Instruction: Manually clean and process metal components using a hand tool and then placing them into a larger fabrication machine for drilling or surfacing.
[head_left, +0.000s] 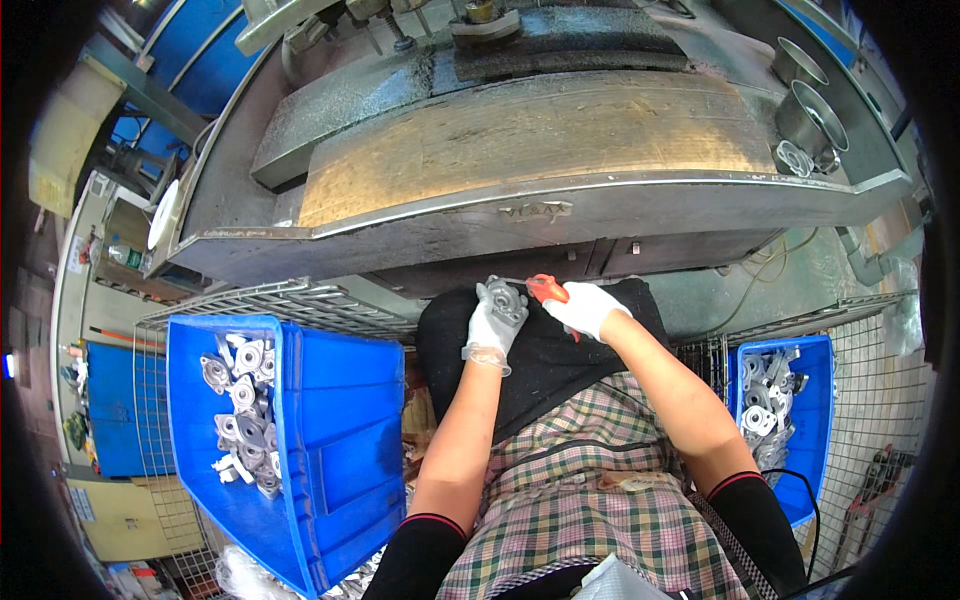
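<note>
My left hand (496,328), in a white glove, has its fingers wrapped round a grey cast metal part (503,296) with a round centre, held above my lap. Close on its right, my right hand (595,306), also gloved in white, grips a red-handled tool (547,290) that looks like pliers. The tool's dark narrow end points left at the casting; whether the two touch is hard to tell. Black cloth (560,365) covers my lap beneath both hands.
A blue bin (345,450) on my left holds several grey castings (243,395). Another blue bin (815,430) with castings stands on my right, beside wire mesh (870,400). Ahead is a metal machine bench (470,240) bearing brown cardboard (540,140) and metal cups (805,115).
</note>
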